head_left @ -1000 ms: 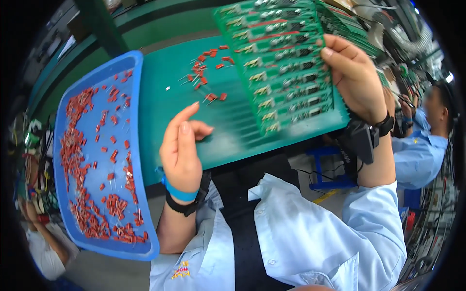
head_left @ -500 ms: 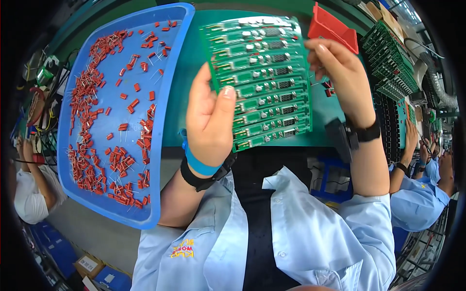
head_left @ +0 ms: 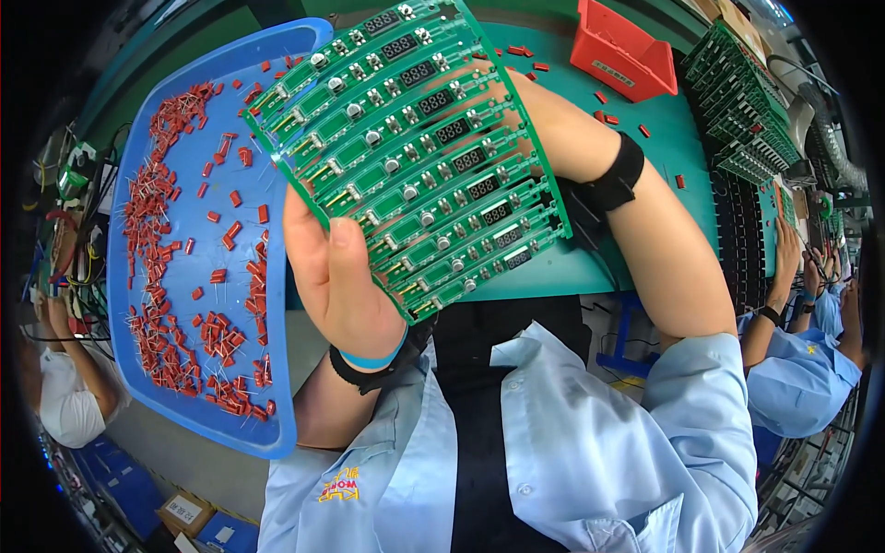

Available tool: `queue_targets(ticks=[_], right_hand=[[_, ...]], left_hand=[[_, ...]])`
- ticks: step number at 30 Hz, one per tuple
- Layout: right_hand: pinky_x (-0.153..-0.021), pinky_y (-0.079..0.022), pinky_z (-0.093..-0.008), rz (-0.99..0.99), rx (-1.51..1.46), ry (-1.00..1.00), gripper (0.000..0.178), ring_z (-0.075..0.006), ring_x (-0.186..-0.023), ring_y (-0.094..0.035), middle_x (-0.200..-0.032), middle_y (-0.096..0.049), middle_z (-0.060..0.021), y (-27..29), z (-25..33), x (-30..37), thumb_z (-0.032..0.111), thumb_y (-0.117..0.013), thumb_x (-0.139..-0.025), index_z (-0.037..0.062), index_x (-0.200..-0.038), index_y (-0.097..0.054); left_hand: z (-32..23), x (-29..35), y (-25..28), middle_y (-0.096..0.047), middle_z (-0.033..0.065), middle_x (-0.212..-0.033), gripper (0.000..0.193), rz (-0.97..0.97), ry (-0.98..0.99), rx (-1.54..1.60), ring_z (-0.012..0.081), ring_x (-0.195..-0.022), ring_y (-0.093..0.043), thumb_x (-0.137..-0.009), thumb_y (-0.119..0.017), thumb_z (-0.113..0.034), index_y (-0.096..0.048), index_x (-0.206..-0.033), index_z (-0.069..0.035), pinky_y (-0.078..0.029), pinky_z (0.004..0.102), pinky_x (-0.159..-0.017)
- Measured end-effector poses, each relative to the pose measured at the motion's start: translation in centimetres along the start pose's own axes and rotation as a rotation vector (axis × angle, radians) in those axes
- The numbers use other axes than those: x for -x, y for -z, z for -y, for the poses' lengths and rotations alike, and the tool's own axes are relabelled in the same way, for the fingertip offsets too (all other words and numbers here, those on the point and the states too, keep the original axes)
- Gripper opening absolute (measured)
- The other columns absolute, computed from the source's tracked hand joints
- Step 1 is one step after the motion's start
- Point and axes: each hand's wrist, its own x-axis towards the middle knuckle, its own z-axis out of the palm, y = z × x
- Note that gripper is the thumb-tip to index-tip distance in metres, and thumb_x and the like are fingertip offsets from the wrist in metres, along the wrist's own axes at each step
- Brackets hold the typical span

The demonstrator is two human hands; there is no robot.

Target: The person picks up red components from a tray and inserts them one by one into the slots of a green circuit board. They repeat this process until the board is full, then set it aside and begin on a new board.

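A green circuit board panel (head_left: 438, 152) made of several long strips, each with a dark digit display and small silver parts, is held up tilted in front of me. My left hand (head_left: 339, 286) grips its lower left edge, thumb on the front face and fingers behind. Behind the panel's right side is my right hand (head_left: 560, 134); its fingers are mostly hidden, and only bits show through the slots. At left, beside my left hand, a large blue tray (head_left: 207, 272) holds many red capacitors (head_left: 152, 230) with wire leads. The panel's upper left corner overhangs this tray.
On the green mat (head_left: 664, 230) stands a red bin (head_left: 627, 55), with several loose red capacitors (head_left: 604, 117) near it. A stack of similar green boards (head_left: 737, 101) is at the far right. One co-worker (head_left: 797, 378) sits at right, another (head_left: 78, 396) at left.
The panel has come up and to the left, tilting so its strips slant. My right hand has gone from beside its right edge to behind it. My left hand moved left with the panel.
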Motion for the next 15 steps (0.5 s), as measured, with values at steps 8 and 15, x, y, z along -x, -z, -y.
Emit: queue_targets(ticks=[8,15], right_hand=[[-0.078,-0.046,-0.0318,0.178,0.209,-0.407,0.027,-0.0245,-0.092,-0.058,-0.100,-0.060,-0.0104,5.1,0.8,2.0,0.006,-0.060,-0.079,0.0022,-0.106,-0.056],[-0.066,-0.045,-0.0214,-0.083,-0.175,-0.745,0.008,-0.0076,-0.075,-0.053,-0.084,-0.059,-0.0003,8.1,1.3,3.2,0.011,-0.055,-0.088,0.0041,-0.089,-0.059]], left_hand=[[-0.1,0.1,0.0,-0.047,0.0175,-0.124,0.046,-0.028,0.109,-0.096,0.0189,-0.111,-0.049,-0.092,-0.041,-0.007,-0.027,-0.132,0.009,-0.037,0.0322,-0.095],[0.4,-0.1,-0.2,-0.049,0.0176,-0.122,0.043,0.056,0.213,-0.073,0.0176,-0.108,-0.051,-0.092,-0.040,-0.005,-0.028,-0.132,0.008,-0.039,0.0309,-0.093]])
